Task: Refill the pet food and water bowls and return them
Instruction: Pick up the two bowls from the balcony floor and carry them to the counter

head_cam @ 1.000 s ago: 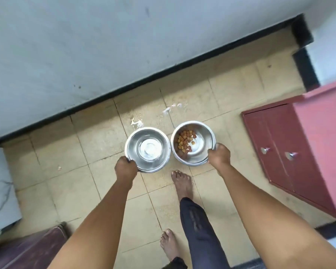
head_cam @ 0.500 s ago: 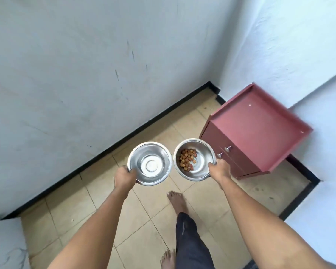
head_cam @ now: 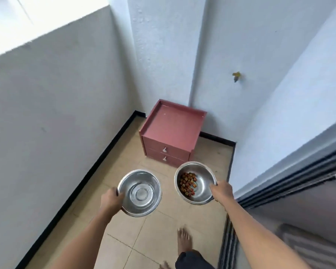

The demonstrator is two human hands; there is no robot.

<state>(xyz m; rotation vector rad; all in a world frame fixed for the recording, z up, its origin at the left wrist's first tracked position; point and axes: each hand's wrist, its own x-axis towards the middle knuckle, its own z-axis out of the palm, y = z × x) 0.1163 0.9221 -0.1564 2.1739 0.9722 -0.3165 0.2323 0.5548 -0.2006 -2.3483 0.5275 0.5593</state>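
Note:
I carry two steel bowls in the air above the tiled floor. My left hand (head_cam: 112,199) grips the left rim of the water bowl (head_cam: 140,193), which is shiny inside with a little clear water at the bottom. My right hand (head_cam: 221,193) holds the right rim of the food bowl (head_cam: 201,182), which has a small heap of brown and red kibble (head_cam: 187,184) on its left side. The bowls are held apart, side by side and roughly level.
A low red cabinet (head_cam: 173,133) with two drawers stands in the corner ahead. A yellow-handled tap (head_cam: 236,76) sticks out of the right wall. White walls close in left and right, a sliding door track (head_cam: 291,179) runs on the right. My bare foot (head_cam: 183,241) is below.
The view has swung up and to the right, from the floor by the wall to the corner with the cabinet. Both bowls have risen off the floor and now sit farther apart.

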